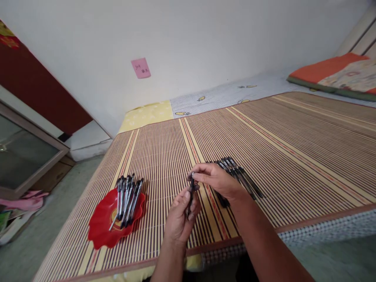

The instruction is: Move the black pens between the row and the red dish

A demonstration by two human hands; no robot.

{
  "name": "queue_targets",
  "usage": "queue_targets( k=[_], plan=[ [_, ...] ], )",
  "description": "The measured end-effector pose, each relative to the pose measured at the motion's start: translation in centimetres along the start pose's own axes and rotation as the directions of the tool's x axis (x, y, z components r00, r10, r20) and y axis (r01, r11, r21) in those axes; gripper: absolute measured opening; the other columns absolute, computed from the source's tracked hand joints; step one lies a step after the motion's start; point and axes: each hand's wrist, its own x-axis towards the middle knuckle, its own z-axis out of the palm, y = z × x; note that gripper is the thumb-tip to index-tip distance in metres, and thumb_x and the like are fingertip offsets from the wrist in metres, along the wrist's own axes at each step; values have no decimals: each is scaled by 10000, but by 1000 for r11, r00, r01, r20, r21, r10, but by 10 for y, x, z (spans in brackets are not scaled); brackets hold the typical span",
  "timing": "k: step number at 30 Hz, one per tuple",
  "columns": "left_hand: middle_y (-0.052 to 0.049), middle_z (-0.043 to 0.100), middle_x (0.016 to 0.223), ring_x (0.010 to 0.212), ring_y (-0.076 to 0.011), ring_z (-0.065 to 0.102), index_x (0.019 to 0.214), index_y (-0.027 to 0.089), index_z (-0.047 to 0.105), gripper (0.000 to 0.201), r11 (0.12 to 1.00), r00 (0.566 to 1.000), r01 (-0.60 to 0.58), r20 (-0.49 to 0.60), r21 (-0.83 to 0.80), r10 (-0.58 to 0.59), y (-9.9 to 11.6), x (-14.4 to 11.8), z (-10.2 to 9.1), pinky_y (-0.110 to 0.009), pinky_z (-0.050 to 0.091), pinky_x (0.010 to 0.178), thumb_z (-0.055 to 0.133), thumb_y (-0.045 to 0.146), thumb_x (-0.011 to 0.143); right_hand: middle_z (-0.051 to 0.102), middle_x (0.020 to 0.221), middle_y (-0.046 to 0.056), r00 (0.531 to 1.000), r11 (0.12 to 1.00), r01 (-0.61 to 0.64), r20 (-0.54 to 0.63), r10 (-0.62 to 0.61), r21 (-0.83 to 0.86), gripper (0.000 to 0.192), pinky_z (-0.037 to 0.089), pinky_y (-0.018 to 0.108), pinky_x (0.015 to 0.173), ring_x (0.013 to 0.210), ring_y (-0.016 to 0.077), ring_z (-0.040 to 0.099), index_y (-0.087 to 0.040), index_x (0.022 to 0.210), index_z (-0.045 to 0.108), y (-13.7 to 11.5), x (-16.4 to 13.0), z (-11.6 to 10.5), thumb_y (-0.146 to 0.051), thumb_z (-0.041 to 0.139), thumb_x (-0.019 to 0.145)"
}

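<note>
Two hands (179, 216) hold one dark pen (192, 185) near one red plate (101, 220).

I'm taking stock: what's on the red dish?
Several pens with dark ends lie on the red dish, reaching past its far rim. They partly cover its gold centre; whatever is beneath them stays hidden.

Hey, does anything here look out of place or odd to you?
Nothing looks spilled or broken. The pens on the red plate lie at uneven angles and stick out past its rim, unlike the neater row of dark pens partly behind the right hand. The pink note on the wall looks slightly tilted.
</note>
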Motion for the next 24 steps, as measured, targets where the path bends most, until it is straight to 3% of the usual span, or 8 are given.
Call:
queue_targets(
  k=[6,10,14,17,20,24],
  plan=[
    [41,482,611,474,-42,317,959,145,641,296,998,992,-57,-115,-25,53,-5,3,-1,-161,224,431,822,274,763,639,741,-7,993,998,-34,-115,39,45,244,473,268,688,705,137,581,-204,786,688,10,6,2,-403,811,717],
    [44,487,608,465,-39,316,904,152,613,261,998,992,-59,-111,-38,54,-5,3,0,-159,216,427,810,265,777,706,868,42,996,995,7,-93,2,99,206,497,295,768,810,162,629,-215,900,748,11,6,1,-400,678,843],
    [47,490,590,460,-41,325,931,150,614,291,998,991,-62,-123,-30,58,-6,3,-1,-157,232,425,820,274,769,701,837,31,994,998,-2,-108,9,62,137,489,323,831,830,176,627,-221,835,746,9,6,2,-341,736,769],
    [41,514,622,472,-44,364,984,150,617,343,997,984,-69,-165,-23,65,-9,4,-4,-152,257,425,838,273,752,649,759,1,989,998,-27,-143,36,63,198,481,307,788,760,156,594,-204,757,694,10,7,2,-360,801,702],
    [34,538,677,480,-37,381,1004,150,614,366,997,979,-72,-195,-26,66,-10,5,-5,-145,272,421,846,256,741,638,762,7,989,994,-43,-138,56,96,242,470,302,762,752,154,583,-197,789,690,12,7,1,-427,758,757],
    [33,533,671,493,-44,402,1004,144,619,352,997,980,-73,-187,-33,66,-11,5,-6,-139,281,417,837,257,752,685,862,38,996,992,-21,-81,31,122,196,459,316,841,866,174,612,-205,876,730,15,7,0,-387,703,807]
  ],
)
